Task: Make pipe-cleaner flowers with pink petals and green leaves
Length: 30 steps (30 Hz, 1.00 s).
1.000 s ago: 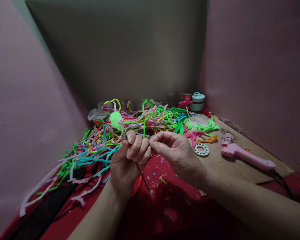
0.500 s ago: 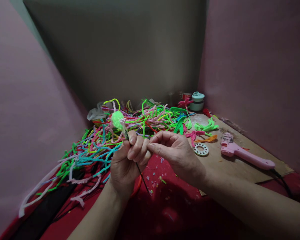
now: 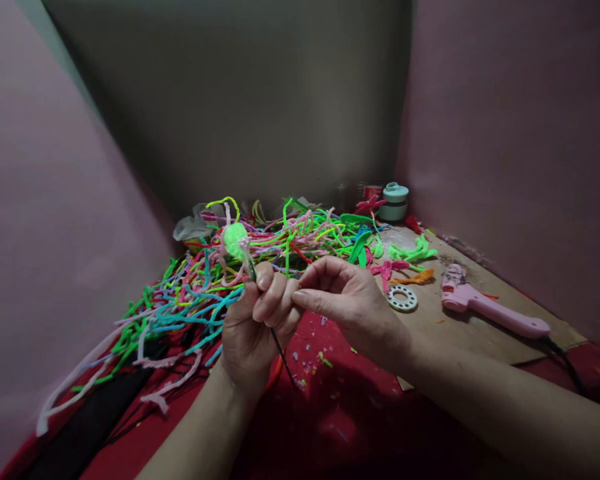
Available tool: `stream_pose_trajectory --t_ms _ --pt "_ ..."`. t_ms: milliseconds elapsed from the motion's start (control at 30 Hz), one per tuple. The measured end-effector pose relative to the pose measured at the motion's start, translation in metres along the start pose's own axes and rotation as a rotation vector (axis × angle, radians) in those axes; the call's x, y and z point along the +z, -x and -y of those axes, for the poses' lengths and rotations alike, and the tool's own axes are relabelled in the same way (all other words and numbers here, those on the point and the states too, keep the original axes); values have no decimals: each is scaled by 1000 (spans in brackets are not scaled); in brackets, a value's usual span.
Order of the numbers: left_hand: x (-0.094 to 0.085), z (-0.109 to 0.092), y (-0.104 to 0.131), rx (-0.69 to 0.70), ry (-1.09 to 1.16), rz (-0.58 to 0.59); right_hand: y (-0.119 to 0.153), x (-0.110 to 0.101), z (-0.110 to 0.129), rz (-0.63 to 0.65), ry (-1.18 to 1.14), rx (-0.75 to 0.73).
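My left hand (image 3: pixel 263 317) is closed around a thin dark stem (image 3: pixel 283 352), which slants down toward the red cloth below. At the stem's upper end, just above my thumb, sit a fuzzy bright green ball (image 3: pixel 235 240) and some pale pinkish bits (image 3: pixel 245 247). My right hand (image 3: pixel 350 303) has its thumb and index finger pinched together against the fingers of my left hand. Whatever lies between those fingertips is hidden or too small to make out.
Behind my hands lies a heap of coloured pipe cleaners (image 3: pixel 280 233). On a brown board (image 3: pixel 420 347) to the right are a pink corded tool (image 3: pixel 495 312), a white ring with holes (image 3: pixel 403 298) and fuzzy shaped pieces. A pale green jar (image 3: pixel 394 202) stands behind. Scraps dot the red cloth (image 3: pixel 330 400).
Both hands keep nearly the same pose. My right fingertips have shifted very slightly left and stay against my left hand.
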<state>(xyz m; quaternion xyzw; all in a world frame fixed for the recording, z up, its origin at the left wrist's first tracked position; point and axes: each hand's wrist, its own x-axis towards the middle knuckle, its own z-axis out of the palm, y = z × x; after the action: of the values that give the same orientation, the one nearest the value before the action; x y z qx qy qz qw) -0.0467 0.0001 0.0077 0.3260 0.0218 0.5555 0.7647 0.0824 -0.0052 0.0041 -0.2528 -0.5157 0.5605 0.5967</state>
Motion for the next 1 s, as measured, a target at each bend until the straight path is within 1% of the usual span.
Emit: stream_pose_trajectory --t_ms 200,367,467,567,800,900,1000 --pt "-2 2 -1 19 -1 -13 -3 -1 -2 -8 5 9" --pt "-1 3 -1 12 3 13 -3 -3 -5 -22 9 -6" --pt "-1 2 -1 4 1 21 -2 -3 -5 -7 -16 -2" --pt "-1 2 0 -1 -17 3 -2 -3 -4 9 -29 -2" --pt "-2 3 -1 16 -32 -28 -6 -5 -6 -3 -29 9" --pt "-2 3 -2 16 -30 -19 -6 -6 -8 -11 -14 5" --pt "-1 3 -1 13 -38 0 -5 -7 -8 -4 -47 4"
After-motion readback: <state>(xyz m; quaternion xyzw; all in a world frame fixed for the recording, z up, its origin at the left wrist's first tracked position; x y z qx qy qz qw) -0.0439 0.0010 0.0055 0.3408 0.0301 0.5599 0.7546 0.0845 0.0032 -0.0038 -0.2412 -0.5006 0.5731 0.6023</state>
